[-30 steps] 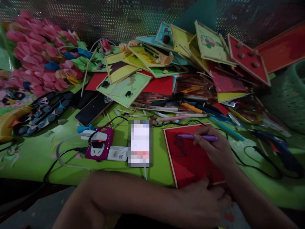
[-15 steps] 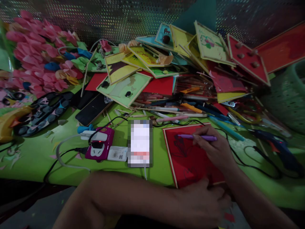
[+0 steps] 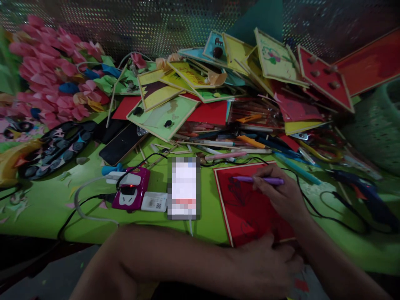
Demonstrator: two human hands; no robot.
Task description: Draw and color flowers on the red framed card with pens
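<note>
Red framed card (image 3: 258, 210) on the green table (image 3: 34, 212) bears at least 2 dark sketches (image 3: 237, 191), much red left bare, right hand (image 3: 283, 189) pinching a purple pen (image 3: 273, 181), left hand (image 3: 270, 262) at its near edge, grip unclear.

Perforated wall panel (image 3: 140, 21) across back, dark grey, close rows of small holes, faint coloured glints of light in them. Flat teal panel (image 3: 262, 21) with slanting edge against it, right of centre. Bright green bench (image 3: 40, 216), smooth top, spanning view. Below front edge, lower left: deep shadow, dull grey surface (image 3: 34, 271), perhaps floor. Light dim overall, upper right corner dark.
</note>
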